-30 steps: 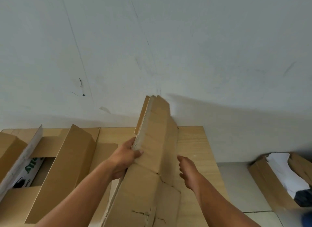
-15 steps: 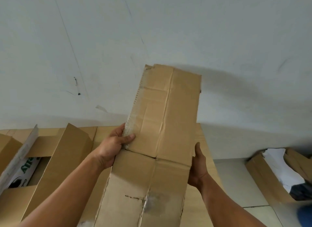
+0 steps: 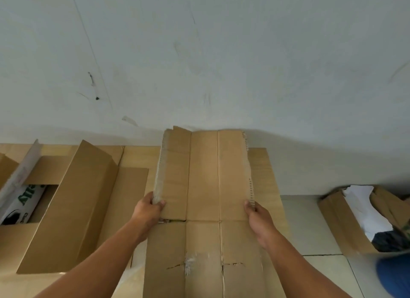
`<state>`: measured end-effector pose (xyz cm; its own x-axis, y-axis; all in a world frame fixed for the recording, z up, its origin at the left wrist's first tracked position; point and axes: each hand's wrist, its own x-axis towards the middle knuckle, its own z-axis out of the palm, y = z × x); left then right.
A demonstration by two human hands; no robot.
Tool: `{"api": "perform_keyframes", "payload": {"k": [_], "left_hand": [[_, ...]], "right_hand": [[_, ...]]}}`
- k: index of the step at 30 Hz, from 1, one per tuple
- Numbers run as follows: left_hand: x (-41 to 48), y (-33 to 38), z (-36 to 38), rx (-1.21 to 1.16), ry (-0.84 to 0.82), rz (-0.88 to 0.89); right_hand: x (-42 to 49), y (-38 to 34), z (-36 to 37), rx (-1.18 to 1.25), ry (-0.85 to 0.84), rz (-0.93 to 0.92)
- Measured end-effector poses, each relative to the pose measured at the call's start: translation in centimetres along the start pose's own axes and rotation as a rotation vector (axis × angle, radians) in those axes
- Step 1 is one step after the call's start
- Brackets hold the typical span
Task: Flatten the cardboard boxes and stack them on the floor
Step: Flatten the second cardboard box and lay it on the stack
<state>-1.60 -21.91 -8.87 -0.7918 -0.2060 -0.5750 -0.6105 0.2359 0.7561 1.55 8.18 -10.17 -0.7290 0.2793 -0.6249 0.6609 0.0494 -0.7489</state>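
**Now: flattened box held by both side edges, over the cardboard pile**

Centre frame, a flattened cardboard box (image 3: 204, 186) lies opened out, long axis running away from the person toward the wall (image 3: 221, 53). Vertical creases divide it into panels; a horizontal fold crosses at about hand level. Tape residue along the left edge, torn perforations down the right edge, scuffs and small tears on the near panels.

Left hand (image 3: 147, 211) clasps the left edge, fingers curled over the taped margin, thumb on top. Right hand (image 3: 258, 218) grips the right edge just beside the perforated strip. Both closed on the cardboard.

The box sits over other flat cardboard sheets (image 3: 264, 175), which show past its right and left sides. Whether it rests on them or is held just above, cannot tell.

Left of it, an open cardboard box (image 3: 73, 209) with a large flap raised; inside, a white item with green lettering (image 3: 22, 200), partly hidden.

Right, on the tiled floor (image 3: 310, 226), well apart, another open carton (image 3: 341, 222) containing white paper (image 3: 363, 206) and something dark. A blue object (image 3: 395, 275) cuts the lower right corner, blurred.
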Motion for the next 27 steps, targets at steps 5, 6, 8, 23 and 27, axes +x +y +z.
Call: {"api": "perform_keyframes", "payload": {"k": [5,6,8,23,27], "left_hand": [[1.4,-2.2,0.4,0.044,0.042,-0.048],[1.6,-2.4,0.4,0.084,0.04,-0.041],[2.2,-3.0,0.6,0.214,0.032,-0.012],[3.8,-9.0,8.0,1.217,-0.175,0.435],[4.2,-10.0,8.1,1.241,-0.122,0.442]], "right_hand": [[1.9,1.2,1.9,-0.185,0.077,-0.026],[2.3,1.4,2.2,-0.236,0.088,-0.038],[3.2,1.9,3.1,-0.423,0.122,-0.087],[2.6,6.2,10.1,-1.312,-0.101,-0.846],[3.5,7.9,11.1,-1.334,-0.167,-0.827]]}}
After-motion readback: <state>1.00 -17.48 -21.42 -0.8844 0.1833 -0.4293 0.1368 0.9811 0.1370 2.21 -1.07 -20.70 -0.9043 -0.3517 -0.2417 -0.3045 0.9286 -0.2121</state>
